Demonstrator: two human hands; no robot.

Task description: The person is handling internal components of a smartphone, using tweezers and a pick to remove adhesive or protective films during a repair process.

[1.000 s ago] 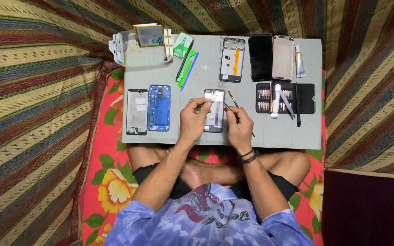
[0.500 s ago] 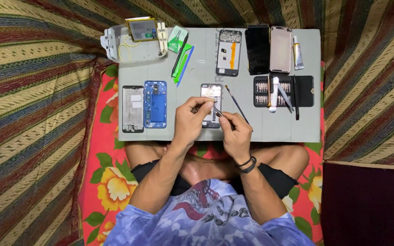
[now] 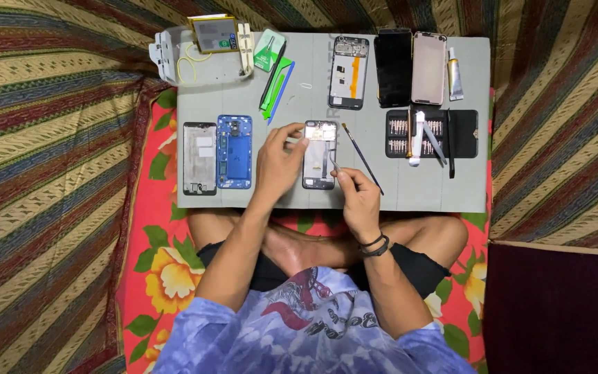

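An opened phone frame (image 3: 320, 154) lies on the grey work mat (image 3: 382, 194) in front of me. My left hand (image 3: 278, 163) rests on the frame's left edge, thumb and forefinger pinched at its upper left corner. My right hand (image 3: 358, 197) sits at the frame's lower right and holds thin metal tweezers (image 3: 334, 166) whose tips point at the frame's right edge. A slim dark brush (image 3: 361, 158) lies on the mat just right of the frame, close to my right hand.
Left of my hands lie a silver phone frame (image 3: 199, 158) and a blue phone board (image 3: 234, 151). A screwdriver bit case (image 3: 430, 133) sits right. Along the far edge are another frame (image 3: 349, 72), two phones (image 3: 410, 68), a glue tube (image 3: 454, 73), green pry tools (image 3: 275, 77), a battery (image 3: 216, 33).
The view shifted slightly. My left hand slid up from the frame's middle to its upper left corner. My right hand lowered the tweezers from the frame's top to its right edge.
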